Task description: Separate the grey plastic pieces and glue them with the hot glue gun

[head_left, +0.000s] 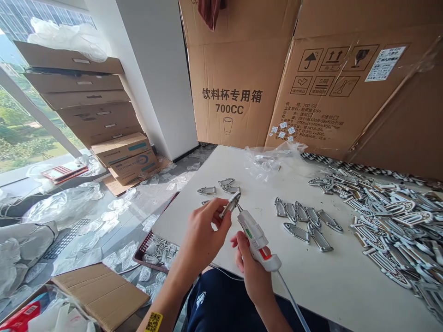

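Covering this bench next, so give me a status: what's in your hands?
Left hand pinching a metal tag. Right hand gripping a glue gun, nozzle at the tag. Cord trails over the board; more tags piled to the right.

1. Two hands are mine: my left hand [204,230] and my right hand [251,269].
2. One hot glue gun [254,235] sits in my right hand.
3. One silver tag [230,205] is pinched in my left hand.
4. Seven grouped tags [302,211] lie right of my hands.
5. Three further tags [206,190] lie past my fingers.
6. Two large printed cartons [235,74] stand ahead.
7. Two small boxes [121,147] sit on the floor.
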`<action>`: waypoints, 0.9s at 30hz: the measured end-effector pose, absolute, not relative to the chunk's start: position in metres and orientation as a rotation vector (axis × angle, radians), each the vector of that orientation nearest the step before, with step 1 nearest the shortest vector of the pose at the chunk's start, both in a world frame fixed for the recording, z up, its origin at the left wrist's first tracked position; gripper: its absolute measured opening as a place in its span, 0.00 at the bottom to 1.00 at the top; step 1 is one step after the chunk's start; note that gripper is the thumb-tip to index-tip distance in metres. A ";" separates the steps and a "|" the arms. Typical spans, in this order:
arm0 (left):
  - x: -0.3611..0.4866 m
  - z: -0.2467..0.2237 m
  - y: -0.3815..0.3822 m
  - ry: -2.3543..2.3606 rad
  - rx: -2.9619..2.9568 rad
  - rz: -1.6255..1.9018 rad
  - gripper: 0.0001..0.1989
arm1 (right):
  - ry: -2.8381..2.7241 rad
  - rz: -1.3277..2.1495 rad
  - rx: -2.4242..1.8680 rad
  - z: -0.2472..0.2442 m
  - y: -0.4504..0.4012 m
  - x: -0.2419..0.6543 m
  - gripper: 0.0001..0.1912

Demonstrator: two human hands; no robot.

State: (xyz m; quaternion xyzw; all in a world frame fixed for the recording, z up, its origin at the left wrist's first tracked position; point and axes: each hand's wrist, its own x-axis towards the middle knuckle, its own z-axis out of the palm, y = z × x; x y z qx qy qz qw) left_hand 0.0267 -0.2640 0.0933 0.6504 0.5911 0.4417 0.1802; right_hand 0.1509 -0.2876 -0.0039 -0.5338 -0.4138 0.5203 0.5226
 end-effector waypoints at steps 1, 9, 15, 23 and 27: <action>0.025 0.092 -0.263 1.675 1.916 1.246 0.05 | -1.000 1.278 -1.270 -0.002 -0.287 0.153 0.42; 0.005 0.084 -0.255 1.626 2.165 1.230 0.08 | -0.997 1.375 -1.233 0.006 -0.285 0.158 0.38; 0.005 0.081 -0.244 1.581 1.605 1.443 0.06 | -0.978 1.465 -1.001 -0.003 -0.289 0.163 0.32; 0.000 0.074 -0.237 1.273 1.277 1.712 0.14 | -1.015 1.423 -0.956 -0.014 -0.290 0.166 0.28; 0.002 0.073 -0.238 1.416 1.367 1.614 0.14 | -1.066 1.382 -1.005 -0.017 -0.290 0.164 0.30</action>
